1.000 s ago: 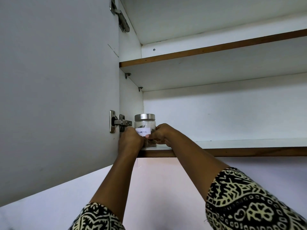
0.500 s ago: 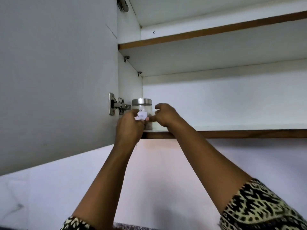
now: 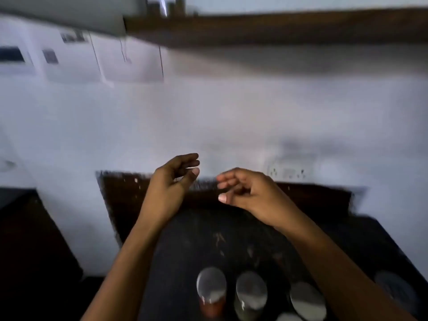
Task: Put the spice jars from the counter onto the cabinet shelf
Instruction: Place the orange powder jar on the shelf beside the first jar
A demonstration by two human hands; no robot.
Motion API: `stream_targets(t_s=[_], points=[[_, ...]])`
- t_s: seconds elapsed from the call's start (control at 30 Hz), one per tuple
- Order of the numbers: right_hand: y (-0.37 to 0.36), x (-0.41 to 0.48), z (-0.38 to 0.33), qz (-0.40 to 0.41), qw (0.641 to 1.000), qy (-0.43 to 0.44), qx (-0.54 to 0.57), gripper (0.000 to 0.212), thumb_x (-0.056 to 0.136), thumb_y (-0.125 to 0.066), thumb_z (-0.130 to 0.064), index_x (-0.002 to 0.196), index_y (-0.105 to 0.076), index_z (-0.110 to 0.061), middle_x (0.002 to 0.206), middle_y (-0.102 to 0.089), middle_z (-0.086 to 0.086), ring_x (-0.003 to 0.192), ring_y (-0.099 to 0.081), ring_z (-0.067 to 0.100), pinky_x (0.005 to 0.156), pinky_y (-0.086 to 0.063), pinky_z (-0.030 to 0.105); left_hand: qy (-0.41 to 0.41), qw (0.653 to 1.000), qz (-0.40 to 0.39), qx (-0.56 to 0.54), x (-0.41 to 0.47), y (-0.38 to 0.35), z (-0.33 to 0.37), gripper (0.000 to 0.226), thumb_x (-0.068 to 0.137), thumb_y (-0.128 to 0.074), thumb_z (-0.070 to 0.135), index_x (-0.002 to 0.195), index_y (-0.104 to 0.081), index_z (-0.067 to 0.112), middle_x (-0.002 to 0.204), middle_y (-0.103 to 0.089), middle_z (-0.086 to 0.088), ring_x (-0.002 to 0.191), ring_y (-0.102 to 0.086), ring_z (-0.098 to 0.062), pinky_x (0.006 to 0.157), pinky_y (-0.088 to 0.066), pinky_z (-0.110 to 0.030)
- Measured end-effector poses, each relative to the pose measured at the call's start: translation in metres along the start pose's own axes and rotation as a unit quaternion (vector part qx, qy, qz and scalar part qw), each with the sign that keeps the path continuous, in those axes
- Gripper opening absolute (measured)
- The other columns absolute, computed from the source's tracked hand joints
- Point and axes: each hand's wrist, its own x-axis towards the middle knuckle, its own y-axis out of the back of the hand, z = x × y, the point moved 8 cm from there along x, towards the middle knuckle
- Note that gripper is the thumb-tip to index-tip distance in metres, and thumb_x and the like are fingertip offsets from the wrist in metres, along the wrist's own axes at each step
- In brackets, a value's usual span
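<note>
The view is blurred and points down at a dark counter (image 3: 231, 239). Several spice jars with silver lids stand near its front: one with reddish contents (image 3: 211, 290), a second jar (image 3: 251, 294), a third jar (image 3: 307, 301). My left hand (image 3: 171, 184) and my right hand (image 3: 245, 191) hover empty above the counter, fingers loosely curled, well above the jars. The cabinet's brown bottom edge (image 3: 278, 26) runs across the top. The jar placed on the shelf shows only as a blurred shape (image 3: 166, 5).
A white wall (image 3: 208, 117) rises behind the counter, with a socket plate (image 3: 289, 172) on it. Papers (image 3: 129, 59) hang on the wall at the upper left. Another silver lid (image 3: 393, 286) sits at the right edge.
Both hands have let go of the jar on the shelf and dropped down. The view has swung from the cabinet down to the counter and its jars.
</note>
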Motion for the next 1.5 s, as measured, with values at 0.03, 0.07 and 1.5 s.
stream_targets(t_s=[0.03,0.07,1.5], points=[[-0.014,-0.007,0.024,-0.023,0.999,-0.031,-0.010,0.034,0.077,-0.075,-0.018,0.109,-0.064,-0.025,0.099,-0.069,-0.007,0.079,-0.063,0.005,0.080,-0.052,0.020,0.020,0.999,-0.035,0.005,-0.008,-0.013,-0.020,0.030,0.090,-0.061,0.011,0.119,-0.062,0.020,0.111,-0.068,0.006,0.094,-0.062,0.003,0.082,-0.047,-0.009],[-0.030,-0.018,0.051,-0.044,0.997,-0.066,-0.023,0.037,0.078,-0.074,-0.017,0.113,-0.063,-0.021,0.101,-0.068,-0.005,0.078,-0.062,0.004,0.076,-0.051,0.015,0.042,0.996,-0.070,0.017,-0.021,-0.025,-0.043,0.032,0.090,-0.061,0.010,0.121,-0.061,0.017,0.113,-0.068,0.003,0.097,-0.062,0.000,0.084,-0.048,-0.010],[0.088,-0.050,0.036,0.064,0.988,-0.019,0.142,0.086,0.064,-0.080,-0.023,0.137,-0.038,-0.043,0.135,-0.053,-0.010,0.119,-0.057,0.011,0.095,-0.052,0.036,0.018,0.977,-0.149,-0.154,0.011,-0.102,0.032,0.067,0.053,-0.081,0.036,0.116,-0.064,0.021,0.107,-0.073,0.004,0.101,-0.068,-0.009,0.079,-0.056,-0.025]])
